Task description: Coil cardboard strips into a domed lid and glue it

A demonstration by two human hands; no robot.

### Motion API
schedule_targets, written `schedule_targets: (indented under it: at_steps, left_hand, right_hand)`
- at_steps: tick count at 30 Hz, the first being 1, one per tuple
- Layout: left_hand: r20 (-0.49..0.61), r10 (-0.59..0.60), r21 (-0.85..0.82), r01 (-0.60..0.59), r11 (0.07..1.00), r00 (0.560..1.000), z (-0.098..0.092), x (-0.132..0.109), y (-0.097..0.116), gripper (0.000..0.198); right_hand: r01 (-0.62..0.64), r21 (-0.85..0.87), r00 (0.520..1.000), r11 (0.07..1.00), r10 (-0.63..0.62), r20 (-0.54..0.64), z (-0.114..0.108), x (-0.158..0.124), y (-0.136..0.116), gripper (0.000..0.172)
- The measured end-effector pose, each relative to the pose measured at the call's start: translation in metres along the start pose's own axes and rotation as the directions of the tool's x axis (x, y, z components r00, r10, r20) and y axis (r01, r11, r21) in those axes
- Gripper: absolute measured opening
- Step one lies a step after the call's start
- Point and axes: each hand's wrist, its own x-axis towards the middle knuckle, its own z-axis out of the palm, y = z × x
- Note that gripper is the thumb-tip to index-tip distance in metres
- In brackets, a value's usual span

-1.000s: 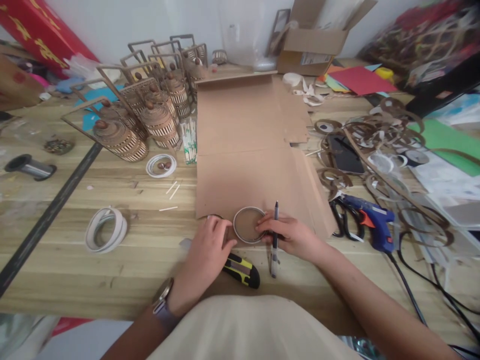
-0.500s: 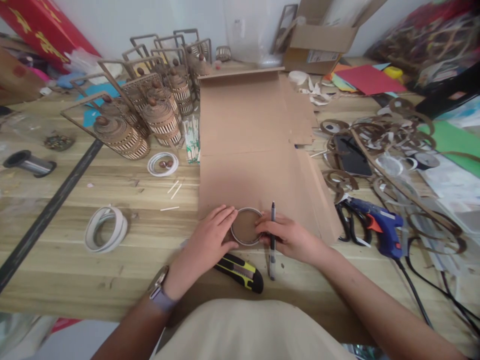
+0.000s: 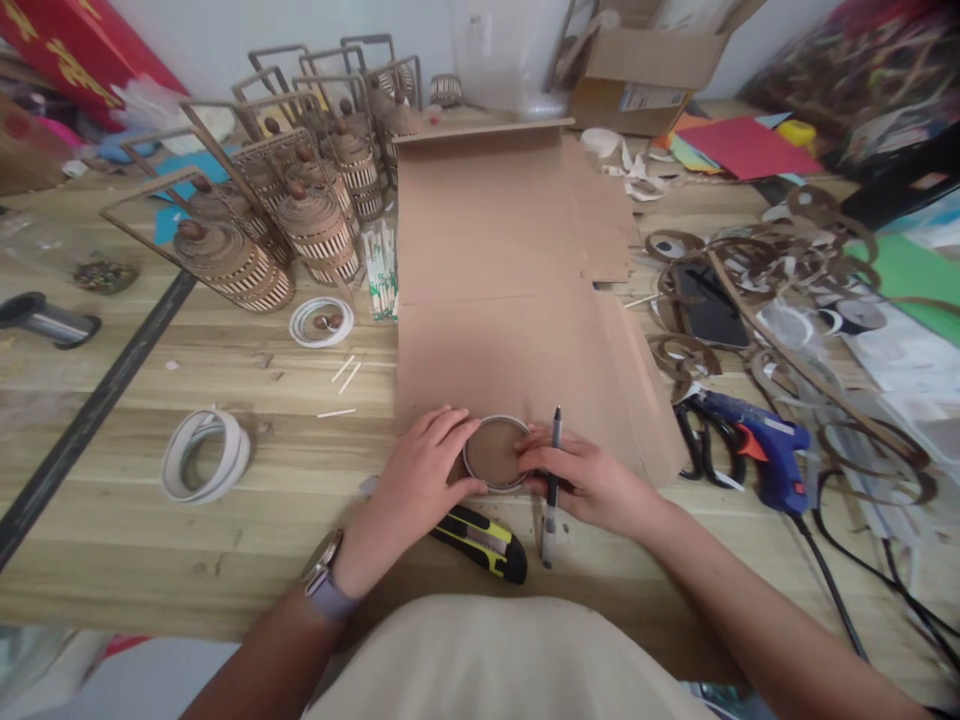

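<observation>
A thin round ring (image 3: 498, 489) lies at the near edge of a large cardboard sheet (image 3: 480, 350). My left hand (image 3: 429, 470) rests at the ring's left side, thumb and fingers spread around that edge. At the right side, my right hand (image 3: 585, 475) has its fingertips on the ring's rim and holds a pen (image 3: 553, 480) between its fingers, the pen pointing away from me. A yellow and black utility knife (image 3: 484, 543) lies on the table just below my left hand.
Several woven lantern-like pieces (image 3: 319, 235) stand at the back left. White rings (image 3: 204, 455) lie on the left. A blue glue gun (image 3: 772, 450), black scissors (image 3: 709, 450) and a phone (image 3: 711, 305) among brown strips are on the right. An open box (image 3: 645, 75) stands behind.
The view has shifted slightly. Both hands and the ring appear a little further right in the picture, and the pen leans slightly more. The grips look the same.
</observation>
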Motion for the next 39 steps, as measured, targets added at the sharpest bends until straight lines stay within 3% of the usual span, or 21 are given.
schedule_targets:
  at_steps: [4, 10, 14, 16, 18, 19, 23, 27, 31, 33, 39]
  left_hand:
    - [0.006, -0.001, 0.013, 0.001, 1.0, 1.0, 0.0, 0.0, 0.0, 0.064]
    - [0.003, 0.001, 0.023, -0.001, 1.0, 1.0, 0.001, -0.001, 0.0, 0.066]
    - [0.021, -0.006, 0.066, 0.005, 0.998, 1.0, -0.006, -0.001, 0.01, 0.07]
    - [0.062, 0.022, 0.097, -0.028, 0.995, 0.998, -0.008, -0.001, 0.017, 0.053]
    - [0.103, 0.067, 0.129, -0.08, 0.988, 0.992, -0.008, 0.0, 0.022, 0.014]
    - [0.101, 0.089, 0.141, -0.103, 0.985, 0.991, -0.007, 0.0, 0.024, 0.005]
    - [0.028, 0.111, 0.167, -0.114, 0.979, 0.993, -0.006, -0.003, 0.023, 0.012]
    - [-0.172, 0.019, 0.18, 0.012, 0.984, 0.985, -0.022, -0.01, 0.01, 0.01]
    - [-0.341, -0.187, 0.221, 0.272, 0.937, 0.921, -0.035, -0.015, -0.014, 0.01]
    - [-0.375, -0.243, 0.237, 0.345, 0.908, 0.895, -0.037, -0.017, -0.024, 0.008]
    - [-0.404, -0.296, 0.264, 0.42, 0.868, 0.865, -0.049, -0.017, -0.044, 0.014]
  right_hand:
    - [0.008, -0.013, 0.998, 1.0, -0.008, -0.06, 0.002, -0.004, 0.003, 0.02]
    - [-0.158, -0.066, 0.987, 0.985, 0.156, -0.037, 0.004, -0.003, 0.002, 0.046]
    - [-0.148, -0.089, 0.989, 0.985, 0.147, -0.025, 0.008, -0.004, 0.004, 0.042]
    - [-0.125, -0.111, 0.992, 0.986, 0.123, -0.032, 0.01, -0.005, 0.007, 0.039]
    - [-0.107, -0.128, 0.994, 0.986, 0.102, -0.046, 0.012, -0.007, 0.012, 0.039]
    - [-0.101, -0.135, 0.994, 0.986, 0.095, -0.053, 0.013, -0.007, 0.014, 0.039]
    - [-0.103, -0.148, 0.993, 0.984, 0.093, -0.075, 0.012, -0.011, 0.019, 0.044]
    - [-0.13, -0.119, 0.988, 0.984, 0.118, -0.104, 0.013, -0.015, 0.023, 0.047]
    - [-0.132, -0.105, 0.984, 0.986, 0.117, -0.134, 0.017, -0.019, 0.029, 0.046]
    - [-0.132, -0.111, 0.984, 0.985, 0.116, -0.138, 0.018, -0.019, 0.032, 0.045]
    - [-0.085, -0.14, 0.988, 0.987, 0.065, -0.14, 0.014, -0.015, 0.029, 0.041]
